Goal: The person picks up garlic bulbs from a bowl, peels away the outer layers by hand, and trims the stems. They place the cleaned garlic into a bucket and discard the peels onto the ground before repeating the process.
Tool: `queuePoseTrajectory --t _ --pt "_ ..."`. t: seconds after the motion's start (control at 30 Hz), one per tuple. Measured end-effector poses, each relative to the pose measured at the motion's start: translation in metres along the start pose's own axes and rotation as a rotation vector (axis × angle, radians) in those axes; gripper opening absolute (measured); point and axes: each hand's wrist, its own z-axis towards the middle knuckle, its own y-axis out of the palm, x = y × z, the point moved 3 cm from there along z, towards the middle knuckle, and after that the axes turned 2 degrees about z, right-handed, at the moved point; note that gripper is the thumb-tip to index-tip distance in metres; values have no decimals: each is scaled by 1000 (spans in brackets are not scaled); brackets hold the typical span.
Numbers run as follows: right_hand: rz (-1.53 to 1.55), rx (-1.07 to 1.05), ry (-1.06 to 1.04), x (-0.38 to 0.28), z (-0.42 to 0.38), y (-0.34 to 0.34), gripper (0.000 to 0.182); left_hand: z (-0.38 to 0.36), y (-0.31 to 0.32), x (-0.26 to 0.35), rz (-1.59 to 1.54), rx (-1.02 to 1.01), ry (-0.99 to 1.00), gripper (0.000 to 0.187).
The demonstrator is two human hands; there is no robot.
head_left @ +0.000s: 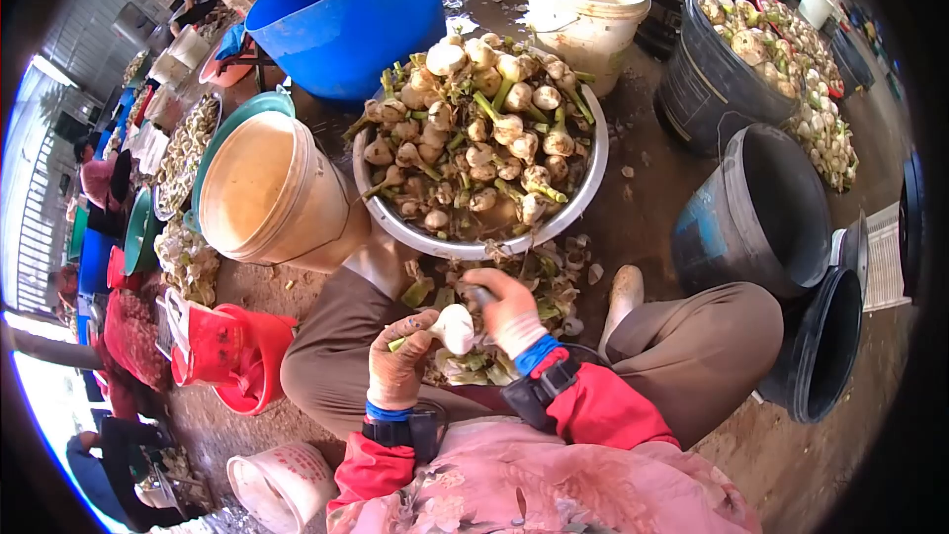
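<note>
Head view shows our left hand [397, 368] closed around a white bulb [454, 327], fingers wrapped at its stalk end so the round part juts toward the right hand [507, 311]. That hand is curled shut too, on a small tool [481, 294] whose tip we can barely make out against the bulb's top; we cannot tell what kind of blade it is. Both hands wear dirty gloves and work low between our knees, over a heap of peelings [494, 356] on the ground.

To do this trimming well, we judge the bulb should stay pinned firmly in the left fist, with the cut made away from the thumb and shallow, so only skin and root come off.

Just beyond sits a metal basin [578, 208] piled with untrimmed bulbs, green stalks on. A cream bucket [272, 193] lies tipped beside it on the left, a blue tub [346, 15] behind, black buckets [761, 208] to the right.
</note>
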Motion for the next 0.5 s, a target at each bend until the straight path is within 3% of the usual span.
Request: queuePoseTrajectory --t 0.03,0.1,0.13,0.17,0.2,0.23,0.27,0.37,0.43,0.5 --pt "291 34 307 18 3 -4 17 5 3 6 3 -2 -1 32" --pt "325 84 522 34 6 -15 15 19 7 18 -242 28 -52 34" --pt "328 26 457 53 5 -9 17 26 15 38 -224 29 46 34" --pt "329 -30 388 70 6 -3 20 44 0 46 -350 232 158 33" --pt "122 -150 410 45 5 -3 21 57 -35 56 -219 199 257 49" --pt "-41 -192 215 63 3 6 22 69 -35 84 -347 302 380 59" --pt "-44 -258 228 58 6 7 25 86 -57 102 -423 41 424 67" --pt "-88 -407 280 76 -5 20 34 122 0 151 -450 41 546 61" --pt "-89 -468 318 82 -3 21 38 162 11 139 -246 -4 403 46" --pt "-87 -460 443 80 -1 19 35 205 13 112 533 174 331 25"
